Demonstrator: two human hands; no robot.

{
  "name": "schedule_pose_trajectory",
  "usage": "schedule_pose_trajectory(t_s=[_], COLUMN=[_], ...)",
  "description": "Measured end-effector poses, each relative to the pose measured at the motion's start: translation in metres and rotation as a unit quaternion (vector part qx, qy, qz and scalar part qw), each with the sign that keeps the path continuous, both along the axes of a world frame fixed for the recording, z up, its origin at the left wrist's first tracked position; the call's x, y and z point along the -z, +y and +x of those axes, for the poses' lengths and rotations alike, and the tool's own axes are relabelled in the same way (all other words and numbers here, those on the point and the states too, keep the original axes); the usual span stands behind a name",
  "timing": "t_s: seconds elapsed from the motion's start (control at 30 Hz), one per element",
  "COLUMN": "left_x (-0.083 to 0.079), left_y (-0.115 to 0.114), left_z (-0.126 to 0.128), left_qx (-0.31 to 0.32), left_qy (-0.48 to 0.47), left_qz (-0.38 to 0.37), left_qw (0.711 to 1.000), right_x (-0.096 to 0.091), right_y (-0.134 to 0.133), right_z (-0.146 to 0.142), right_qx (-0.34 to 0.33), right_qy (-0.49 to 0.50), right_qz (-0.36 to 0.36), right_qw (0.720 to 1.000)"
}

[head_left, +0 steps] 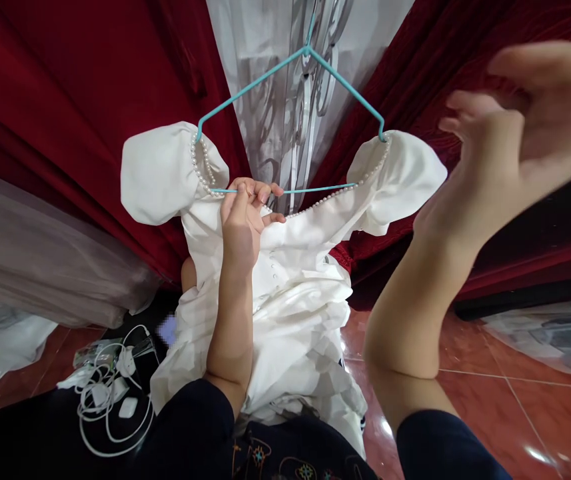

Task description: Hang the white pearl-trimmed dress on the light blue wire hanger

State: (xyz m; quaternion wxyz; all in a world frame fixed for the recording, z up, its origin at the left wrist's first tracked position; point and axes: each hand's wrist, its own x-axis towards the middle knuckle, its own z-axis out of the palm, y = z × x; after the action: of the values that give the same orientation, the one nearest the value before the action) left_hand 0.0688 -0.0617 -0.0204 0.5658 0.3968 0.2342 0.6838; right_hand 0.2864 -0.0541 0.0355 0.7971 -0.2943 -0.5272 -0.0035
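Note:
A white dress (285, 313) with puffed sleeves and a pearl-bead trim (315, 202) along its neckline hangs from a light-blue hanger (260, 80). Its skirt lies bunched over my lap. At the left part of the neckline is my left hand (248, 217), palm towards me, in front of the hanger's lower bar. Its thumb and forefinger are pinched together; what they hold is too small to make out. The other fingers stick out loosely. My right hand (530, 127) is raised at the upper right, away from the dress, bent at the wrist. Motion smears its fingers.
Dark red curtains (90, 87) flank a white metal scrollwork frame (305, 120). At lower left, tangled white cables (100, 400) and a small white case (128, 407) lie on a black surface. Pale sheer fabric (40, 233) hangs at left. Red tiles (495, 400) cover the floor.

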Motion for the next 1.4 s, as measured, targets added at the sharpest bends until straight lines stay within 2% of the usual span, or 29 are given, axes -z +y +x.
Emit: schedule_pose_trajectory(t_s=[0.03, 0.07, 0.1, 0.13, 0.17, 0.23, 0.27, 0.3, 0.33, 0.4, 0.57, 0.63, 0.73, 0.9, 0.97, 1.03, 1.1, 1.17, 1.27, 1.4], left_x=[0.001, 0.001, 0.001, 0.001, 0.001, -0.001, -0.001, -0.002, -0.003, -0.004, -0.003, -0.003, -0.004, -0.003, -0.002, -0.002, -0.002, -0.002, -0.003, -0.003], left_y=[0.001, 0.001, 0.001, 0.001, 0.001, 0.0, -0.001, -0.001, -0.001, -0.002, -0.002, -0.002, -0.001, 0.0, 0.0, -0.001, -0.002, -0.002, -0.001, -0.001], left_z=[-0.001, -0.001, -0.002, -0.002, -0.002, -0.001, -0.001, -0.001, -0.001, -0.001, -0.001, -0.001, 0.0, -0.002, -0.002, -0.002, -0.001, -0.001, -0.001, -0.001], left_qx=[0.0, 0.0, 0.0, -0.001, -0.003, -0.01, -0.013, -0.016, -0.019, -0.025, -0.026, -0.026, -0.028, -0.015, -0.016, -0.02, -0.018, -0.012, -0.018, -0.017], left_qy=[0.002, 0.004, 0.005, 0.007, 0.01, 0.015, 0.017, 0.018, 0.021, 0.03, 0.03, 0.022, 0.016, 0.01, 0.019, 0.025, 0.019, 0.009, 0.003, 0.006], left_qz=[0.003, 0.006, 0.006, 0.005, 0.002, -0.006, -0.01, -0.015, -0.022, -0.038, -0.048, -0.05, -0.051, -0.033, -0.03, -0.038, -0.039, -0.032, -0.037, -0.019], left_qw=[1.0, 1.0, 1.0, 1.0, 1.0, 1.0, 1.0, 1.0, 0.999, 0.999, 0.998, 0.998, 0.998, 0.999, 0.999, 0.999, 0.999, 0.999, 0.999, 1.0], right_x=[0.009, 0.019, 0.03, 0.041, 0.051, 0.07, 0.077, 0.083, 0.088, 0.093, 0.095, 0.091, 0.077, 0.052, 0.047, 0.043, 0.041, 0.041, 0.049, 0.076], right_y=[-0.011, -0.022, -0.031, -0.038, -0.042, -0.041, -0.037, -0.032, -0.026, -0.018, -0.017, -0.02, -0.02, -0.002, 0.005, 0.007, 0.004, -0.005, -0.018, -0.029], right_z=[-0.009, -0.018, -0.027, -0.034, -0.04, -0.047, -0.049, -0.049, -0.049, -0.047, -0.04, -0.037, -0.034, -0.03, -0.028, -0.025, -0.024, -0.025, -0.034, -0.05], right_qx=[0.024, 0.047, 0.031, -0.006, -0.066, -0.179, -0.212, -0.227, -0.227, -0.212, -0.163, -0.154, -0.132, -0.083, -0.075, -0.083, -0.098, -0.098, -0.081, -0.09], right_qy=[0.028, 0.056, 0.072, 0.08, 0.067, 0.038, 0.038, 0.051, 0.073, 0.102, 0.011, -0.05, -0.188, -0.409, -0.445, -0.459, -0.46, -0.452, -0.395, -0.255], right_qz=[0.046, 0.046, -0.003, -0.085, -0.186, -0.358, -0.405, -0.427, -0.43, -0.411, -0.353, -0.372, -0.443, -0.509, -0.513, -0.513, -0.504, -0.48, -0.434, -0.349], right_qw=[0.998, 0.996, 0.997, 0.993, 0.978, 0.916, 0.888, 0.874, 0.871, 0.881, 0.921, 0.914, 0.867, 0.753, 0.73, 0.72, 0.724, 0.745, 0.806, 0.898])
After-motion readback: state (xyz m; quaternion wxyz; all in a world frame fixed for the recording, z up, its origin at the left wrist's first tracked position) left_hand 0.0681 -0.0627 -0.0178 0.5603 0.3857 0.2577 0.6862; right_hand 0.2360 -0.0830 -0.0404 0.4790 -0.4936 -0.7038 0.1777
